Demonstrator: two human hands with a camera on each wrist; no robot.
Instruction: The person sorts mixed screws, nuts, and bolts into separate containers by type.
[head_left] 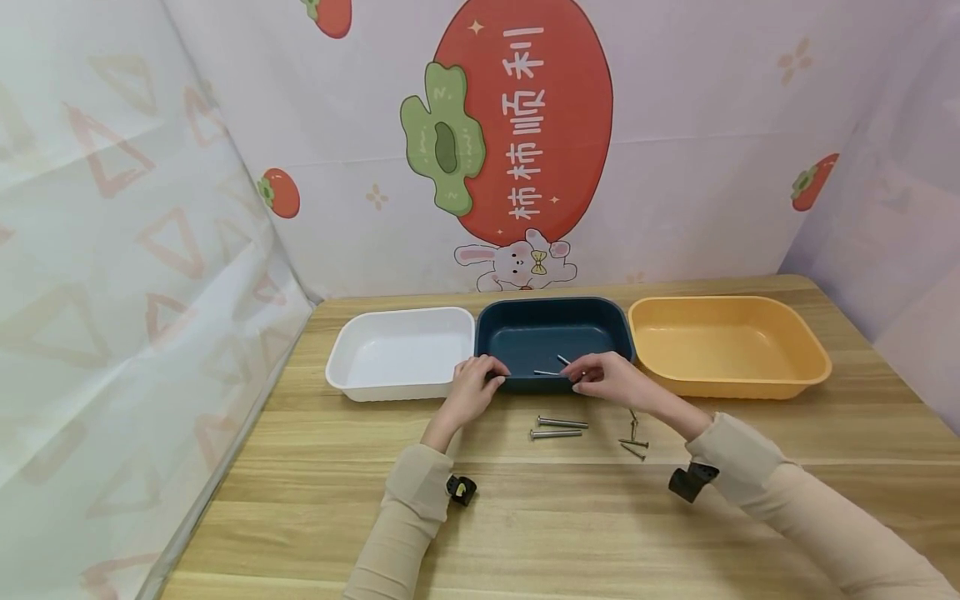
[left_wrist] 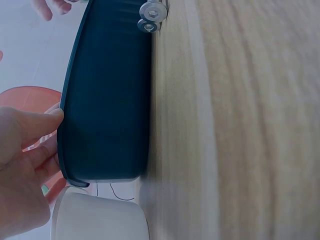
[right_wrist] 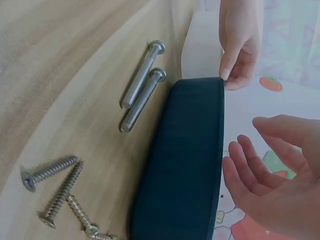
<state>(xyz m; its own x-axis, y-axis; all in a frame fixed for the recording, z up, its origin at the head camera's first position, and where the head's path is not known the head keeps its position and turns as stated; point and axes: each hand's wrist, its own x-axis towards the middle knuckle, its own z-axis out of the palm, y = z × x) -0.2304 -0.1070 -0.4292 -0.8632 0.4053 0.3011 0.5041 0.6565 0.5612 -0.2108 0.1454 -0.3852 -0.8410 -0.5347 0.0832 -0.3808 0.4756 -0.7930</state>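
My left hand (head_left: 472,392) pinches the front rim of the dark blue tray (left_wrist: 107,100) near its left corner, thumb outside and fingers inside. Over the right part of that rim hovers my right hand (right_wrist: 280,170), its fingers loosely bent with a gap between thumb and fingertips and nothing held. Inside the tray, close to the right fingertips, lie slim metal pieces (head_left: 546,372), partly hidden by the hand. On the table before the tray, two long silver bolts (right_wrist: 142,82) lie side by side. Several screws (right_wrist: 62,192) lie to their right, below the right wrist.
A white tray (head_left: 345,354) stands against the blue tray's left side, and a yellow tray (head_left: 735,388) against its right. All three rest on a wood-grain table (head_left: 525,525) near the printed backdrop (head_left: 675,208). Another hanging sheet (head_left: 97,333) borders the left.
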